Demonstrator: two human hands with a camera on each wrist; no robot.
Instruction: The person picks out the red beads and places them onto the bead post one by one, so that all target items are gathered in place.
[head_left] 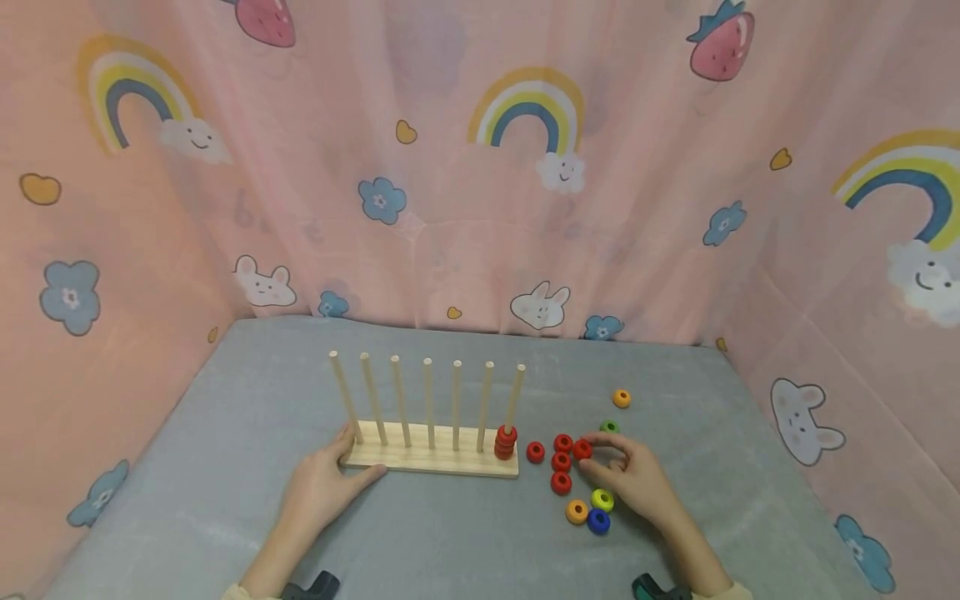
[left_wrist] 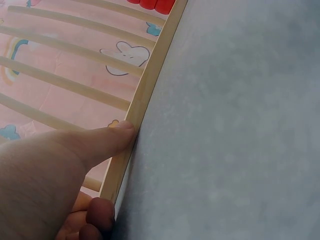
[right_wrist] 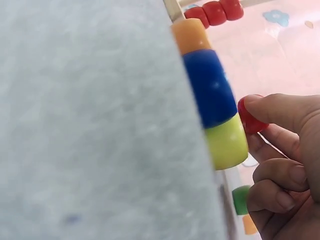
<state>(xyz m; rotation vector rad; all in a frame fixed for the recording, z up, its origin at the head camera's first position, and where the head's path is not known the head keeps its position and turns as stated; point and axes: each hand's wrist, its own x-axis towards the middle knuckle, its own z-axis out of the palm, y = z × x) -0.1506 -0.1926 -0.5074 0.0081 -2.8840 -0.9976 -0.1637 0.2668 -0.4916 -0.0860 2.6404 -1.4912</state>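
Wooden peg rack [head_left: 442, 463]: in the head view, stands mid-table with seven pegs [head_left: 430, 404]; stacked red beads [head_left: 506, 443] sit on the peg at the base's right end.
Left hand [head_left: 322, 483]: grips the rack's left end, thumb along the near edge of the base.
Right hand [head_left: 637, 483]: thumb and a finger pinch a red bead [head_left: 582, 449] to the right of the rack.
Loose red beads [head_left: 561, 461]: four lie between rack and right hand, on the right part of the table [head_left: 450, 533].
Other colours: yellow-green bead [head_left: 602, 499], blue bead [head_left: 598, 522] and orange bead [head_left: 577, 512] cluster closer to the person; a green bead [head_left: 610, 427] and second orange bead [head_left: 622, 398] lie towards the far right corner.
Left thumb: in the left wrist view, its tip presses the base's side; the fingers, partly hidden, bend round the end.
Pinched bead: in the right wrist view, held at the fingertips; whether it touches the table cannot be told.
Slip risk: a rounded bead in so slight a pinch could pop out and roll.
Crowding risk: a sideways sweep might scatter neighbouring beads.
Rack risk: if the left grip loosened, a knocked peg could twist the base.
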